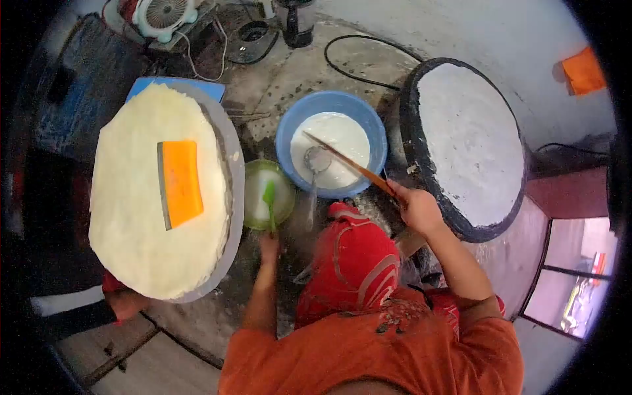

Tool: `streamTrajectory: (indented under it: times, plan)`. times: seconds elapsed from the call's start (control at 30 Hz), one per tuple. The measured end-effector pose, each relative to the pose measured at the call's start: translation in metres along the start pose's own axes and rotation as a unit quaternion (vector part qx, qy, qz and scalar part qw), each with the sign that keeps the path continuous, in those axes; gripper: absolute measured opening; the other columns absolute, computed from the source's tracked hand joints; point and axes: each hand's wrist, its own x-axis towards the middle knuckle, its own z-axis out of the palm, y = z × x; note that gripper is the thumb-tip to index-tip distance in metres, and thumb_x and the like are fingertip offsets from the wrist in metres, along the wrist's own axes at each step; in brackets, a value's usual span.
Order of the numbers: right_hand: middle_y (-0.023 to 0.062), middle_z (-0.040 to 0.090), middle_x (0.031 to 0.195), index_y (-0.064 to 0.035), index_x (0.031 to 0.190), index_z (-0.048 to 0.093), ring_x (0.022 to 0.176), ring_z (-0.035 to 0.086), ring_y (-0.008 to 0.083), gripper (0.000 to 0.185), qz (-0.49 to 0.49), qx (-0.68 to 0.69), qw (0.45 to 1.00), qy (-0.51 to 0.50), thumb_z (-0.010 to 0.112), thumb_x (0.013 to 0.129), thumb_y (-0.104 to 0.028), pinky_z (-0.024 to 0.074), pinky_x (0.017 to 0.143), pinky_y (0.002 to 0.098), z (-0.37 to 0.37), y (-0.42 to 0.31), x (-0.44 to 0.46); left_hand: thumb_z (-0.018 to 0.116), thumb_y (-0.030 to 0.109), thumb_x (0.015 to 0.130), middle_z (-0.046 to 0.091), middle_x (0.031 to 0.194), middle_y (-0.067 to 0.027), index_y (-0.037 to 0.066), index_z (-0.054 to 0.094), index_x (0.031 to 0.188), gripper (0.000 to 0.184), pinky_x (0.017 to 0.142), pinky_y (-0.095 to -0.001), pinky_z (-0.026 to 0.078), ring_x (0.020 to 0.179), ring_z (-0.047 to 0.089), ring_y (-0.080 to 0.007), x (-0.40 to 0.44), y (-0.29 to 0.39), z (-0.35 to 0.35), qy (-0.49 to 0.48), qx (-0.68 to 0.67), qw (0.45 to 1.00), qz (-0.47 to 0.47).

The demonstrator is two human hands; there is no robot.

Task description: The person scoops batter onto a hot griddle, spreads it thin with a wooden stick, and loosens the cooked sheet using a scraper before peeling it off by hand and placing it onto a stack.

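My right hand (420, 209) is closed around the end of a long flat wooden stick (352, 164), whose far tip reaches over the white liquid (342, 135) in a blue basin (287, 141). A ladle (317, 160) rests in that basin, its handle hanging over the near rim. My left hand (269, 242) is at the near edge of a green bowl (287, 197), closed at the handle of a green spatula (268, 194). Some white liquid lies in the bowl.
Left stands a tall stack of pale round sheets (131, 197) with an orange scraper (181, 184) on top. A round black-rimmed griddle (471, 145), whitish on top, is at right. A fan (164, 14) and a black cable (349, 38) lie beyond.
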Motion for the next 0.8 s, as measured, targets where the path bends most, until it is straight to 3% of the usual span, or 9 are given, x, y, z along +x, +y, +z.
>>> streamTrajectory:
  times: [0.13,0.2,0.23,0.37,0.43,0.47,0.63,0.7,0.8]
  plan:
    - [0.019,0.06,0.075,-0.0162,0.125,0.049,0.072,0.061,0.0351,0.046,0.072,-0.093,0.992,0.042,0.049,0.079,-0.01,0.0486,0.064,0.0428,-0.001,0.011,-0.009,0.054,0.024,0.084,0.061,0.093,-0.0231,-0.002,0.055,0.11,0.037,0.074,-0.0441,0.046,0.083,0.058,-0.0371,0.01,-0.054,0.026,0.114,-0.059,0.984,0.12]
    - [0.019,0.061,0.078,-0.0144,0.12,0.053,0.075,0.062,0.0337,0.042,0.135,-0.118,0.984,-0.001,0.047,0.079,-0.009,0.0498,0.065,0.042,0.006,0.016,0.0,0.057,0.021,0.082,0.058,0.105,-0.0214,0.0,0.054,0.113,0.039,0.086,-0.0426,0.042,0.1,0.052,-0.0367,-0.031,0.016,-0.002,0.135,0.274,0.943,0.132]
    - [0.019,0.061,0.078,-0.0144,0.12,0.053,0.075,0.062,0.0337,0.042,0.143,-0.115,0.983,0.003,0.047,0.079,-0.009,0.0498,0.065,0.042,0.018,0.024,0.002,0.057,0.021,0.082,0.058,0.105,-0.0214,0.0,0.054,0.113,0.039,0.086,-0.0426,0.042,0.1,0.052,-0.0367,-0.032,0.019,-0.005,0.133,0.275,0.942,0.141]
    - [0.0185,0.063,0.089,-0.0128,0.113,0.06,0.076,0.062,0.0299,0.036,0.101,0.041,0.994,-0.002,0.048,0.08,-0.008,0.0503,0.065,0.0373,0.021,0.031,-0.013,0.059,0.017,0.081,0.055,0.108,-0.0214,0.0,0.055,0.113,0.037,0.09,-0.0423,0.038,0.105,0.048,-0.0362,-0.045,0.043,-0.018,0.119,0.173,0.955,0.211]
    - [0.0163,0.062,0.076,-0.0186,0.118,0.057,0.065,0.061,0.0238,0.042,0.06,0.296,0.953,0.032,0.048,0.08,-0.006,0.0476,0.059,0.0331,0.037,0.046,-0.015,0.059,0.016,0.081,0.054,0.108,-0.0219,-0.001,0.055,0.113,0.036,0.09,-0.0418,0.038,0.104,0.048,-0.036,-0.059,0.06,-0.025,0.114,0.156,0.956,0.222]
    - [0.0093,0.059,0.065,-0.0175,0.122,0.055,0.054,0.054,0.0145,0.043,0.118,0.388,0.914,-0.023,0.05,0.081,-0.006,0.0442,0.054,0.0284,0.031,0.047,-0.023,0.058,0.016,0.083,0.053,0.109,-0.0215,-0.002,0.055,0.111,0.033,0.091,-0.0406,0.037,0.104,0.048,-0.0351,-0.067,0.069,-0.027,0.116,0.125,0.96,0.222]
    - [0.0007,0.059,0.064,-0.0152,0.125,0.052,0.051,0.046,0.0065,0.039,0.095,0.491,0.865,0.032,0.049,0.086,-0.009,0.0424,0.052,0.0247,0.019,0.051,-0.059,0.05,0.02,0.09,0.051,0.113,-0.0183,-0.005,0.053,0.112,0.033,0.094,-0.0365,0.034,0.107,0.047,-0.0303,-0.109,0.122,-0.05,0.094,-0.045,0.961,0.255]
    - [0.0003,0.059,0.066,-0.0151,0.127,0.05,0.052,0.046,0.0067,0.039,0.108,0.501,0.852,0.109,0.048,0.087,-0.01,0.0428,0.053,0.0252,0.014,0.062,-0.089,0.041,0.026,0.094,0.049,0.118,-0.0155,-0.005,0.049,0.117,0.039,0.096,-0.0351,0.031,0.112,0.044,-0.0267,-0.142,0.17,-0.064,0.043,-0.212,0.95,0.224]
    - [0.0027,0.062,0.07,-0.0122,0.127,0.048,0.054,0.051,0.0096,0.04,0.128,0.453,0.862,0.187,0.049,0.087,-0.011,0.0444,0.056,0.0254,0.023,0.088,-0.113,0.033,0.033,0.096,0.043,0.126,-0.014,-0.003,0.042,0.124,0.047,0.1,-0.0362,0.027,0.117,0.04,-0.0253,-0.18,0.216,-0.077,0.03,-0.203,0.936,0.287]
